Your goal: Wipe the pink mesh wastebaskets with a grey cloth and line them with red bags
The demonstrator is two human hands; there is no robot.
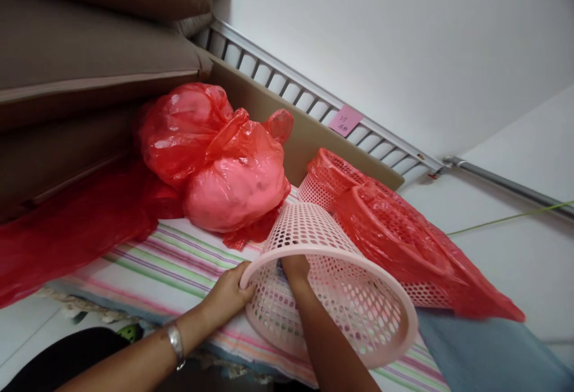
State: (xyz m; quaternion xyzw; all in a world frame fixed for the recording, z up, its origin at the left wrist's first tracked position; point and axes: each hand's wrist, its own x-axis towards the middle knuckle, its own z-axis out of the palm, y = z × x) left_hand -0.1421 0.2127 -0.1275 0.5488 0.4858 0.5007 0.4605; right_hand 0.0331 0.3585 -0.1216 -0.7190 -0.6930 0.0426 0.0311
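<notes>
A pink perforated plastic basket (314, 236) lies on its side on a striped bed sheet (179, 266), its mouth facing me. My left hand (226, 297) grips the basket's rim at the left. My right hand (293, 269) reaches inside the basket; its fingers are hidden by the mesh wall. A silver bracelet (176, 344) sits on my left wrist.
Behind the basket lie more pink baskets (323, 186) lined with red plastic bags (417, 254). Stuffed red bags (219, 159) sit by folded brown cushions (89, 63). A cardboard panel (305, 135) leans on the metal bed rail (323, 102), which carries a pink note (345, 120).
</notes>
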